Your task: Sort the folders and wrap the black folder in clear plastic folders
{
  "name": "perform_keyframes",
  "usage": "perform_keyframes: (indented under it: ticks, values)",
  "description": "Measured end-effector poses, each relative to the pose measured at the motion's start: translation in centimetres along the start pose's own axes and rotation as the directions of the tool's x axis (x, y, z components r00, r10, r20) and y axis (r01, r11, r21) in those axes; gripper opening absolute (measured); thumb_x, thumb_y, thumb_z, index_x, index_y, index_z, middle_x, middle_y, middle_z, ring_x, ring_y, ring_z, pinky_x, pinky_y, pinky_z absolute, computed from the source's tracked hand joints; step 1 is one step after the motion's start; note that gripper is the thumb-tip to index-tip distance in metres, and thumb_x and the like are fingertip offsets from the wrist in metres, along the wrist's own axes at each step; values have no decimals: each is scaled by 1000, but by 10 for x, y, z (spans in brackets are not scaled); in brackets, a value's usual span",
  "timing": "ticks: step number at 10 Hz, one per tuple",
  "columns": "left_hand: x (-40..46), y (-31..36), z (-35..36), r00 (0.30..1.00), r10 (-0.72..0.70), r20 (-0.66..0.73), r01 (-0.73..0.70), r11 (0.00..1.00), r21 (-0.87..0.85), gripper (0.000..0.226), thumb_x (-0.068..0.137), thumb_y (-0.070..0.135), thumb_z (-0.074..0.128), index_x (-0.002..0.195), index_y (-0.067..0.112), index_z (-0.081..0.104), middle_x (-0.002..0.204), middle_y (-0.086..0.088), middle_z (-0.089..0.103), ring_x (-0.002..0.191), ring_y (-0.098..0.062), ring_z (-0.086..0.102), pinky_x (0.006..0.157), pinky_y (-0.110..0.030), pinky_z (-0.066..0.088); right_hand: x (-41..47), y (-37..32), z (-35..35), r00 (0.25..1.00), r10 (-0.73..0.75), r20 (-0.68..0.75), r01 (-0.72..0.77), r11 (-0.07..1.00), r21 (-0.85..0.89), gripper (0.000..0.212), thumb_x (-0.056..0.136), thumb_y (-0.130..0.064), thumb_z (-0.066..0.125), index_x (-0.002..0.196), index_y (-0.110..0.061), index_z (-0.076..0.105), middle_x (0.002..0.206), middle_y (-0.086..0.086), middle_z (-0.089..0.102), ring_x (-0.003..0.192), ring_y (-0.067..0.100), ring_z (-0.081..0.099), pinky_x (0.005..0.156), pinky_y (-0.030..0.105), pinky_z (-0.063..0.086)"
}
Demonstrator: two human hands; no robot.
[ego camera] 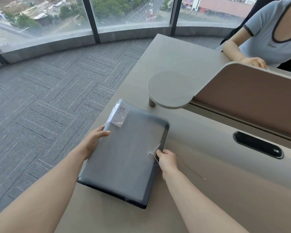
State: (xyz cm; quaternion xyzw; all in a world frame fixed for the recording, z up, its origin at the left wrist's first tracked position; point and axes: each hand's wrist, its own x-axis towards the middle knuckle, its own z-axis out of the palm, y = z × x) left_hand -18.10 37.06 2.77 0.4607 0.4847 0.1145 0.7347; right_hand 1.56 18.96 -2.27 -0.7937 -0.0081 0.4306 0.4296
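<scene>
A black folder (142,201) lies on the desk inside a translucent clear plastic folder (124,157), its dark edges showing at the near and right sides. A white "20" label (118,116) sits at the folder's far left corner. My left hand (95,139) grips the folder's left edge, thumb on top. My right hand (166,159) pinches the thin white elastic string (155,151) beside the round button clasp (150,153) at the right edge.
The beige desk (217,190) has a round raised shelf (170,89) on a short post, a tan divider panel (250,95) and a black cable port (258,145). Another person in a grey shirt (274,31) sits behind the divider. Grey carpet lies to the left.
</scene>
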Motion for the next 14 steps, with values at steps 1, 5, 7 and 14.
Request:
perform_keyframes:
  ticks: [1, 5, 7, 14]
  values:
    - [6, -1, -2, 1000, -15, -17, 16, 1000, 15, 57, 71, 23, 60, 127, 28, 63, 98, -8, 74, 73, -25, 72, 62, -34, 59, 2, 2, 5, 1000, 2, -16, -3, 997, -72, 16, 86, -20, 57, 72, -18, 51, 69, 8, 44, 64, 18, 36, 55, 30, 22]
    - [20, 1, -5, 995, -54, -79, 65, 988, 140, 40, 93, 11, 50, 128, 25, 62, 109, -15, 70, 80, -29, 68, 66, -34, 56, 8, 4, 7, 994, -38, -102, 17, 978, -209, 28, 83, -18, 60, 66, -17, 38, 61, 0, 45, 59, 23, 40, 55, 30, 32]
    - [22, -1, -7, 988, -59, -142, 91, 968, 235, 36, 81, 25, 56, 115, 29, 67, 99, -10, 73, 82, -30, 68, 78, -45, 56, 9, 4, 10, 989, -76, -125, 32, 946, -323, 22, 85, -19, 61, 73, -14, 43, 68, 3, 51, 64, 25, 45, 53, 31, 31]
    - [19, -13, -3, 960, 117, -256, 37, 849, 528, 75, 74, 43, 56, 146, 28, 44, 141, 0, 58, 123, -24, 58, 105, -43, 45, 3, 11, 2, 990, -86, -111, 40, 930, -365, 24, 82, -30, 64, 67, -19, 48, 70, 3, 68, 70, 31, 71, 64, 32, 53]
